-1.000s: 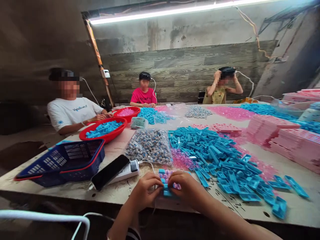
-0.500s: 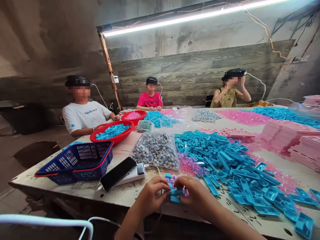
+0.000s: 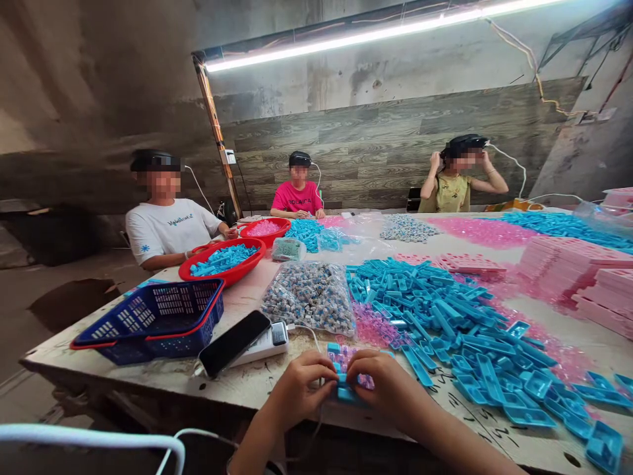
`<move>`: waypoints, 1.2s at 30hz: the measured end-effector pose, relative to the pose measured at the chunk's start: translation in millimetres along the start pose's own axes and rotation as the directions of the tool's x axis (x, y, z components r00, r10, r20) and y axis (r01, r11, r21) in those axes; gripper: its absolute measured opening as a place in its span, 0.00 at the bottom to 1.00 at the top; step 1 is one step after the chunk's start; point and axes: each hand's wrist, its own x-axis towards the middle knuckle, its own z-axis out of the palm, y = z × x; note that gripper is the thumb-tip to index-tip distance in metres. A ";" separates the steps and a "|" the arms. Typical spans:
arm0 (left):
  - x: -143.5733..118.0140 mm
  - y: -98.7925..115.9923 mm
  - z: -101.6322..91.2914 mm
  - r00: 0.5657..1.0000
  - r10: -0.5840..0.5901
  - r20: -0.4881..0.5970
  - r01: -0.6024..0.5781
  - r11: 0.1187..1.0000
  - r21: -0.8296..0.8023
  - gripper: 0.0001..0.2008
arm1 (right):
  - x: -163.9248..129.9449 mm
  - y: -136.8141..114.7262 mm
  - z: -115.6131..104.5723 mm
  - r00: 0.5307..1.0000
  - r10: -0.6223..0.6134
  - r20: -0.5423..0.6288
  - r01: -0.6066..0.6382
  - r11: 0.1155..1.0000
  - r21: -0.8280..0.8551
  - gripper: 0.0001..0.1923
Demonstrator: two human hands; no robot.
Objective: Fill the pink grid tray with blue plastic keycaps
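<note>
Pinching from both sides, the left hand (image 3: 297, 386) and the right hand (image 3: 383, 386) meet low in the middle of the frame over a small blue plastic tray (image 3: 346, 394) at the near edge of the table (image 3: 148, 379). Both hands are curled narrow, fingertips closed on the tray and on the pink and blue small parts (image 3: 341, 356) seated in it; which finger presses which piece is hard to make out, since the fingers cover most of it.

Just right of the hands and spreading up toward the centre lies a big heap of blue trays (image 3: 445, 316), with loose pink pieces (image 3: 368, 324) at its near left edge. Above the hands sits a clear bag of grey-and-blue parts (image 3: 309, 297). Left of the hands a black phone (image 3: 235, 343) leans on a white power strip (image 3: 267, 340), and further left stands a blue basket with a red rim (image 3: 153, 320). A red bowl of blue parts (image 3: 222, 260) lies beyond it. Stacks of pink trays (image 3: 568, 270) fill the right edge. Three other people sit at the table's far sides in the upper half of the frame; one at upper right has both hands raised to a head-worn device.
</note>
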 end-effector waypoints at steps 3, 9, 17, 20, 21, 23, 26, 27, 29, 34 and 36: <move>0.1 -0.6 1.0 1.000 0.027 -0.012 -0.027 0.999 0.028 0.06 | 0.4 3.5 -0.8 1.000 -0.013 0.018 0.013 1.000 -0.014 0.12; 0.0 0.2 1.1 0.998 0.059 -0.018 -0.058 0.997 0.053 0.06 | 0.0 5.1 0.1 1.000 0.005 0.030 -0.003 0.999 -0.052 0.13; -0.4 0.1 0.1 0.994 0.109 -0.018 -0.106 0.988 0.107 0.08 | -3.4 -5.1 -5.2 0.996 0.014 0.086 -0.003 0.992 -0.125 0.12; -0.7 0.5 2.2 0.991 0.130 -0.033 -0.124 0.983 0.135 0.07 | -4.8 -7.7 -7.2 0.996 -0.001 0.087 0.015 0.987 -0.158 0.11; -1.1 0.6 3.1 0.989 0.141 -0.041 -0.134 0.981 0.143 0.07 | -5.5 -8.7 -8.0 0.996 -0.011 0.089 0.026 0.984 -0.173 0.11; -2.3 0.4 4.8 0.985 0.164 -0.051 -0.154 0.975 0.158 0.07 | -7.0 -10.9 -9.7 0.994 -0.042 0.101 0.062 0.976 -0.208 0.09; -4.2 -1.0 6.2 0.982 0.184 -0.041 -0.174 0.969 0.178 0.08 | -8.4 -13.4 -11.6 0.988 -0.087 0.125 0.115 0.963 -0.243 0.09; -4.8 -1.8 6.4 0.983 0.183 -0.033 -0.174 0.968 0.183 0.08 | -8.6 -13.6 -11.8 0.987 -0.100 0.128 0.129 0.960 -0.247 0.09; -6.1 -3.1 6.7 0.986 0.168 -0.018 -0.161 0.969 0.186 0.09 | -8.9 -13.1 -11.4 0.985 -0.124 0.122 0.151 0.957 -0.248 0.09; -11.1 -1.0 8.4 0.992 0.123 -0.015 -0.117 0.970 0.212 0.12 | -11.3 -9.2 -9.2 0.981 -0.185 0.050 0.192 0.954 -0.229 0.08; -12.4 2.5 9.3 0.992 0.117 -0.038 -0.105 0.968 0.226 0.13 | -12.6 -8.1 -9.3 0.979 -0.202 0.032 0.204 0.953 -0.225 0.08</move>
